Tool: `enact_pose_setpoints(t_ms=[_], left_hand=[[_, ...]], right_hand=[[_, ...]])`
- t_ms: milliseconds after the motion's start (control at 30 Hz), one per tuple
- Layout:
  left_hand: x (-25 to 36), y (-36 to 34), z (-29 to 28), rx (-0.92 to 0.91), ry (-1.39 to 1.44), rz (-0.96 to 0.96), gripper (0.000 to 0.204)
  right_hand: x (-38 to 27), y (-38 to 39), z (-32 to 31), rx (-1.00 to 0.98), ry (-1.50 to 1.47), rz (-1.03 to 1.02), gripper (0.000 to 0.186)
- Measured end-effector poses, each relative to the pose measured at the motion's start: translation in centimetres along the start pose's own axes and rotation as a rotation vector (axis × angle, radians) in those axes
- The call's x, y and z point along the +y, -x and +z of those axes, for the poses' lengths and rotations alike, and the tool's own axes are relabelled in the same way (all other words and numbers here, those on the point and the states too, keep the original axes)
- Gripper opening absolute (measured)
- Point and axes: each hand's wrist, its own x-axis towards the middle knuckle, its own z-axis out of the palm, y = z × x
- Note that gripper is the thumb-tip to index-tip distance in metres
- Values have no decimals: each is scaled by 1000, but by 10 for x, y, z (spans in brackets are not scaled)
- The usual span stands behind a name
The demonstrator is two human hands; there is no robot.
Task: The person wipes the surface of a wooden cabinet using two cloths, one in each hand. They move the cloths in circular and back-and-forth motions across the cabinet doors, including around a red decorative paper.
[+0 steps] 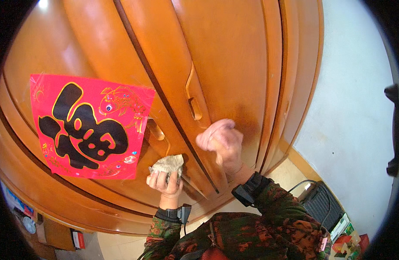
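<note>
Apparently mid-wipe: left hand point(163, 182) closed on cloth point(168, 163); right hand point(224, 141), at its two o'clock, curled, contents unclear; next stroke likely needs pressure on wardrobe point(230, 56).

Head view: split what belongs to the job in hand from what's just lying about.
In use, it seems:
crumpled cloth, in the left hand
wooden cabinet, behind the blurred right hand

Apparently just there:
red poster, on the cabinet
black ribbed object, lower right
red-and-white box, lower left

You wear a long-sleeved camouflage jacket point(290, 216) in dark green, black and rust-red; your black wrist straps point(168, 213) carry boxy dark modules point(185, 213), a thin cable point(184, 229) below the left one.
</note>
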Motion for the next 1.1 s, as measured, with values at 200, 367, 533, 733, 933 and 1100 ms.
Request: enact_pose_setpoints(t_ms=[200, 367, 533, 733, 933, 1100], left_hand=[[-3, 4, 9, 77, -89, 99, 14], [-2, 4, 9, 79, -129, 120, 12], [-3, 3, 11, 108, -129, 134, 9], [-3, 6, 11, 107, -125, 124, 10], [-2, 3, 10, 91, -119, 117, 10], [-1, 2, 9, 81, -101, 121, 14]], right_hand=[[62, -15, -45, 311, 239, -44, 26], [65, -27, -19, 352, 303, 213, 20], [11, -33, -26, -88, 332, -380, 16], [74, -103, -60, 546, 415, -46, 31], [19, -105, -26, 134, 319, -238, 11], [14, -100, -41, -129, 390, -577, 8]])
